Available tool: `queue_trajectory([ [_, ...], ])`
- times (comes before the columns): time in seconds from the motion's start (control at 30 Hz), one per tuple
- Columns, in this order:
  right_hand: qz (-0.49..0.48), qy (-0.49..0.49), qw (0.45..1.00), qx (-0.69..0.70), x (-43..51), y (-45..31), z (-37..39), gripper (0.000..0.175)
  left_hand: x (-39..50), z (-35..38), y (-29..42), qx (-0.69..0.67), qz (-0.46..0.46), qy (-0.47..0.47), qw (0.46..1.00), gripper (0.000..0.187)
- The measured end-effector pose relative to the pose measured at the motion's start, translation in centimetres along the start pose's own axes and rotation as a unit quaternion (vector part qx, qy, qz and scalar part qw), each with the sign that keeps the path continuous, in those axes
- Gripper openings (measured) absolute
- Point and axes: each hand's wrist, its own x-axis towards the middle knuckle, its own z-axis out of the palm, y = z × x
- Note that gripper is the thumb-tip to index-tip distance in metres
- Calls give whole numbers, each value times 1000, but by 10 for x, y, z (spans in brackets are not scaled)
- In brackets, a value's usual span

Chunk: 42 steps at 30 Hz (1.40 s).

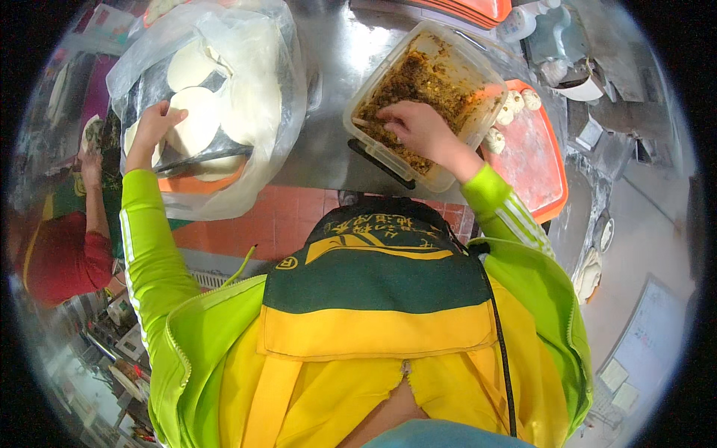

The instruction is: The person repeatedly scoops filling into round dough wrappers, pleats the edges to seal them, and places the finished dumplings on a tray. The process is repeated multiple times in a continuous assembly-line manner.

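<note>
My left hand (156, 127) pinches the left edge of a round, flat dough wrapper (197, 120), thumb on top. More pale dough rounds (190, 66) lie around it on a dark tray (224, 147), partly covered by a clear plastic bag (260, 73). My right hand (417, 130) is inside a clear plastic tub (442, 183), its fingers curled low over brown chopped filling (411, 73). A thin pale stick-like tool (365, 121) shows by those fingertips; the rest of it is hidden by the hand.
An orange-rimmed tray (529, 148) with several pleated buns (531, 99) stands right of the tub. Stacked orange trays (476, 10) lie at the back of the metal table (330, 134). Another person's hand (91, 162) holds a filled wrapper at far left.
</note>
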Motion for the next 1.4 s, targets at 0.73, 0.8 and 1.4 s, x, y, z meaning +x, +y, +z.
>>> queue_trajectory([
  [0.73, 102, -226, 895, -371, -7, 6, -63, 19, -178, 82, 99, -179, 268, 485, 813, 64],
  [0.8, 162, -220, 868, -415, -8, 5, -69, 22, -175, 114, 104, -468, 273, 353, 762, 66],
  [1.4, 212, -127, 916, -317, 6, 2, -42, 17, -169, 307, 175, -894, -61, -318, 310, 61],
])
